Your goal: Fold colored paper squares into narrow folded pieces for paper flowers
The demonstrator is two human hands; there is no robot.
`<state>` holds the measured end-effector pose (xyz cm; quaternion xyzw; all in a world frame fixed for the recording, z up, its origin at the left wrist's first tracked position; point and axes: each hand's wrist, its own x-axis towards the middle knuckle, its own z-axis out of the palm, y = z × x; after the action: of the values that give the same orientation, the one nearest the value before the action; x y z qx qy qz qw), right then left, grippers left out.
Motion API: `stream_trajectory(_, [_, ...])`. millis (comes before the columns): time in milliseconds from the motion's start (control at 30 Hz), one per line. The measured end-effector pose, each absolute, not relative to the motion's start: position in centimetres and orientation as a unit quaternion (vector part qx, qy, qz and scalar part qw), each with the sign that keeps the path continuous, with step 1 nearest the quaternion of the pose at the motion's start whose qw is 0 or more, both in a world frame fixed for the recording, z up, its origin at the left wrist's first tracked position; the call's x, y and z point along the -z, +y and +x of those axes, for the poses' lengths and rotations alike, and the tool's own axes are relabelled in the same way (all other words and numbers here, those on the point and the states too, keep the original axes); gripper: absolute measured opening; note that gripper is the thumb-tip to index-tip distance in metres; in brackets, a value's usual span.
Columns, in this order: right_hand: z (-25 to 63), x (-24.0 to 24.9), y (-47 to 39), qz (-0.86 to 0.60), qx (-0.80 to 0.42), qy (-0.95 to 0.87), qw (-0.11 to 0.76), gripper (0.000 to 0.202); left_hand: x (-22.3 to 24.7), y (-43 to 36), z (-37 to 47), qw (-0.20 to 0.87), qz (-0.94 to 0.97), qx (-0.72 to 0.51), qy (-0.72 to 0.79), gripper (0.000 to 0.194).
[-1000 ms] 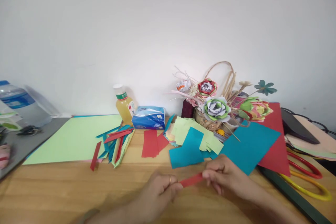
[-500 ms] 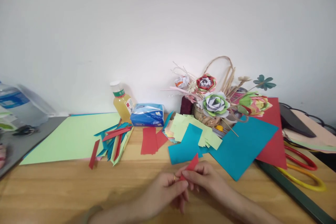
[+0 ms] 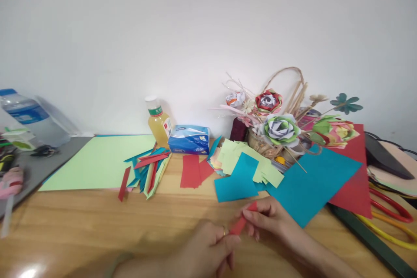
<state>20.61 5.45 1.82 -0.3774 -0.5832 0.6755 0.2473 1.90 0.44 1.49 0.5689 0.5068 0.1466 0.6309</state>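
A narrow red paper strip is held between my two hands above the front of the table. My left hand pinches its lower end between thumb and fingers. Near the upper end, my right hand grips it with the thumb on top. Just beyond the hands lie blue paper pieces and a fanned stack of pale green slips. Red paper rectangles rest to the left of these. Farther left is a pile of folded red, blue and green strips, with one red strip beside it.
A tissue pack and a juice bottle stand by the wall. Paper flowers fill a basket at right. Large blue paper, a dark green bar and scissors handles lie right; a water bottle is left.
The view has shifted left, so the table things appear farther right. My right hand has slid to the strip's upper end, and more of the strip shows between my hands.
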Motion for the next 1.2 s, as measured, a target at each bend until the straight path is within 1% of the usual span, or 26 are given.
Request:
stream_trajectory(67, [21.0,-2.3,5.5,-0.367,-0.69,-0.589,0.208,0.041,-1.4,0.2,1.8,0.614,0.595,-0.134,0.501,0.042])
stream_trajectory(133, [21.3,-2.9,5.4,-0.357,-0.696,-0.6,0.167,0.04,-1.5,0.1,1.8,0.588,0.631,-0.148,0.484,0.033])
stream_trajectory(267, [21.3,-3.9,4.9,-0.352,-0.669,-0.644,0.12,0.031,-1.7,0.3,1.6,0.558,0.648,-0.183,0.485,0.027])
stream_trajectory(367, [21.5,-4.2,4.9,-0.37,-0.545,-0.746,0.094,0.029,-1.9,0.5,1.3,0.507,0.669,-0.176,0.514,0.027])
stream_trajectory(467, [22.2,-4.1,5.2,-0.383,-0.391,-0.832,0.088,0.036,-2.1,0.6,1.1,0.443,0.704,-0.163,0.531,0.033])
stream_trajectory(533, [22.7,-4.1,5.4,-0.364,-0.361,-0.852,0.104,0.041,-2.2,0.6,1.0,0.428,0.714,-0.166,0.529,0.037])
stream_trajectory(600, [23.1,-4.2,5.7,-0.345,-0.401,-0.84,0.115,0.044,-2.3,0.6,1.0,0.429,0.717,-0.183,0.519,0.037])
stream_trajectory(700, [23.6,-4.6,6.0,-0.335,-0.491,-0.798,0.099,0.045,-2.4,0.8,0.8,0.433,0.719,-0.215,0.499,0.04])
stream_trajectory(767, [23.8,-4.9,6.1,-0.333,-0.503,-0.793,0.09,0.044,-2.5,1.0,0.7,0.422,0.724,-0.244,0.488,0.045])
stream_trajectory(867, [24.1,-5.1,6.3,-0.329,-0.489,-0.801,0.103,0.046,-2.8,1.3,0.4,0.395,0.726,-0.291,0.481,0.05])
stream_trajectory(967, [24.2,-5.3,6.5,-0.323,-0.508,-0.79,0.116,0.049,-3.4,1.6,0.0,0.403,0.732,-0.309,0.454,0.052])
stream_trajectory(1067, [24.4,-5.4,6.6,-0.33,-0.549,-0.759,0.115,0.047,-4.3,1.9,-0.3,0.441,0.738,-0.296,0.417,0.05])
stream_trajectory(1133, [24.5,-5.4,6.7,-0.338,-0.558,-0.75,0.112,0.042,-4.8,2.1,-0.4,0.462,0.723,-0.288,0.426,0.045])
stream_trajectory(1200, [24.6,-5.4,6.6,-0.339,-0.542,-0.762,0.107,0.039,-5.1,2.1,-0.4,0.47,0.696,-0.292,0.457,0.039])
